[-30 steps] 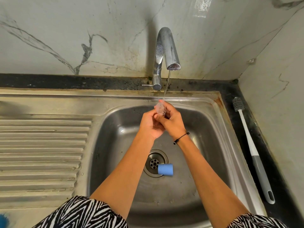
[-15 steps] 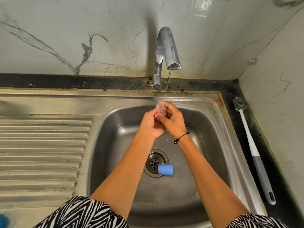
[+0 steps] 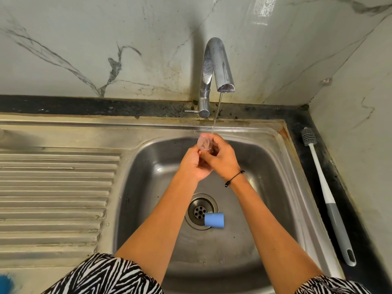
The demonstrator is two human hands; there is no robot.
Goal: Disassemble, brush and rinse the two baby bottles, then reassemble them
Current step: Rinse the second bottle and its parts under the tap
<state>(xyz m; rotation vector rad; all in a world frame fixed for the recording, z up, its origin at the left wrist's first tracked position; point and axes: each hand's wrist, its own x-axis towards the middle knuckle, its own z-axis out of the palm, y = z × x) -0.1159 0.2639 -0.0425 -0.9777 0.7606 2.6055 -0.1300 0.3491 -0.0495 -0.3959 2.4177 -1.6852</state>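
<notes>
Item: clear teat (image 3: 204,143), small and see-through, held up under the thin stream from the tap (image 3: 214,75), above the back of the sink (image 3: 297,187). My left hand (image 3: 194,164) and my right hand (image 3: 220,159) meet on it, each grip pinched round the teat. Blue cap (image 3: 214,219): lying on its side in the basin, at the drain's edge. Bottle brush (image 3: 324,196): flat on the dark tabletop, right of the sink, bristles toward the wall

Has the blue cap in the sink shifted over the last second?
No. The blue cap still lies at the right edge of the drain.
</notes>
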